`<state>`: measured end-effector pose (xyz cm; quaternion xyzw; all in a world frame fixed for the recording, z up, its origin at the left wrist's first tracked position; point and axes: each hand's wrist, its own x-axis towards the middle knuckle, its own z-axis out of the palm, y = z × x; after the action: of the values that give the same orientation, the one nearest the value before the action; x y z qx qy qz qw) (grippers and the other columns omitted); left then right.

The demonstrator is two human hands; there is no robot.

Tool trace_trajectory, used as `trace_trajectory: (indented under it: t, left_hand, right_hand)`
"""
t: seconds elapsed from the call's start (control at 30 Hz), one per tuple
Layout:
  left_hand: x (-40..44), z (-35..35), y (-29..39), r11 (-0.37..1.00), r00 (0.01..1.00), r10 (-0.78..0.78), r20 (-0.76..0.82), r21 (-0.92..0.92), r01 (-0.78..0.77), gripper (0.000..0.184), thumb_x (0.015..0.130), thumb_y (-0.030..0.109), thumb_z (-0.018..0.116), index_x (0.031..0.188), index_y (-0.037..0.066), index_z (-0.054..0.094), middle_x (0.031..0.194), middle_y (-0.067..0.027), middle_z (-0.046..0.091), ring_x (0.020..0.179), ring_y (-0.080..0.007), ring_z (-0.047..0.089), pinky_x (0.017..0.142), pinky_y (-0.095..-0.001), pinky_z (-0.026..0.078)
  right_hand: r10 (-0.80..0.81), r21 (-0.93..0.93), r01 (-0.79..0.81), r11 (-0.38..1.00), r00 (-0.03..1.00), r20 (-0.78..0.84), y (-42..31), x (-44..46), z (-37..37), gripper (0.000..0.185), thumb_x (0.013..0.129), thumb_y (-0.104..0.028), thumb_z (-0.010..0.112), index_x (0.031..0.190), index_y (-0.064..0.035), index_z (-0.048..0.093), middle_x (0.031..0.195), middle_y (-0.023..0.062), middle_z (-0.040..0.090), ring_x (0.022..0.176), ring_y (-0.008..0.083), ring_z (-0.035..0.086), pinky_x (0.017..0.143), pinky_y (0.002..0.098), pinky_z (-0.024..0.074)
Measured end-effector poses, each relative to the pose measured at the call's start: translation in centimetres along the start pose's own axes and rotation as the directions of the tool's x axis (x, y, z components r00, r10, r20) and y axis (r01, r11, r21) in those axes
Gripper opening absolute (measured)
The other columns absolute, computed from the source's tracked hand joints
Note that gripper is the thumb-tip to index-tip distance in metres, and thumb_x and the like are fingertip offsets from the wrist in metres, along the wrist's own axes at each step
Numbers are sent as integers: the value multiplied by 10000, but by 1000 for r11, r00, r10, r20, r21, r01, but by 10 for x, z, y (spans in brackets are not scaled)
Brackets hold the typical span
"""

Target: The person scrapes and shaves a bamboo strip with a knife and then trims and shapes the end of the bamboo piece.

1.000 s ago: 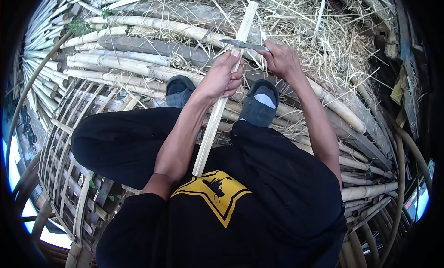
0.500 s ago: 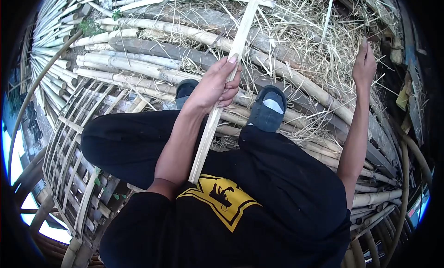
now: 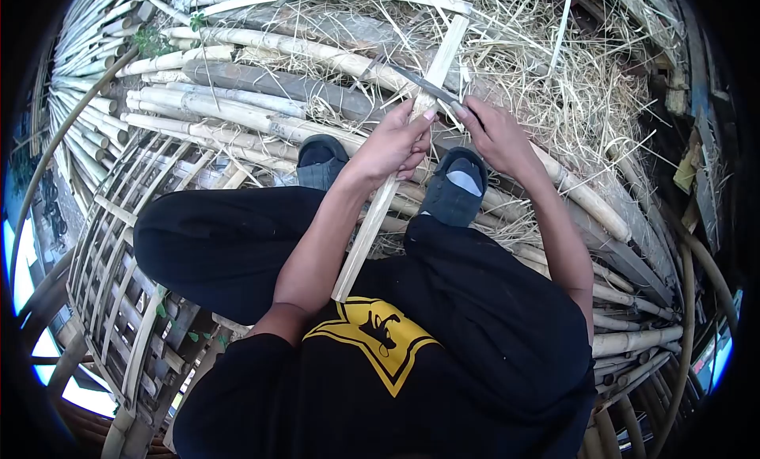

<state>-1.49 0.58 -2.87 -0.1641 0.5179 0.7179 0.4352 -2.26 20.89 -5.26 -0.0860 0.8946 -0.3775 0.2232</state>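
My left hand (image 3: 393, 146) is closed around a pale, flat bamboo strip (image 3: 366, 249), which slants from my lap up past my feet. The thumb lies along the strip's upper part. My right hand (image 3: 500, 136) grips a knife (image 3: 426, 85), its dark blade lying across the strip just above my left thumb. Most of the knife's handle is hidden in my fingers. The strip's lower end reaches the front of my black shirt (image 3: 269, 380).
Bamboo poles (image 3: 214, 119) lie across the ground under my sandals (image 3: 455, 190). Pale shavings (image 3: 586, 119) are heaped ahead and to the right. A lattice of bamboo slats (image 3: 119, 293) stands at my left.
My right hand has come in from the far right, and the knife now rests across the strip. The left hand and strip have shifted slightly right, the strip's upper end lower.
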Motion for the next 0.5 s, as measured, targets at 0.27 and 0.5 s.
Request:
trace_trajectory:
  t: [0.27, 0.5]
  left_hand:
    - [0, 2, -6, 998, 999, 5, 48, -60, -2, 180, 1035, 297, 426, 1003, 120, 417, 580, 62, 308, 349, -19, 236, 288, -196, 196]
    - [-3, -5, 6, 989, 999, -2, 44, -146, 9, 168, 1038, 281, 417, 977, 125, 427, 581, 61, 303, 339, -9, 226, 273, -182, 188]
  right_hand:
    - [-154, -84, 150, 985, 986, -55, 27, 1, 15, 305, 1000, -319, 437, 909, -40, 520, 615, 218, 565, 596, 442, 559, 560, 517, 417]
    - [31, -322, -113, 940, 968, -250, 74, 48, -9, 410, 1017, -399, 352, 948, -50, 557, 608, 200, 568, 594, 409, 580, 564, 507, 432]
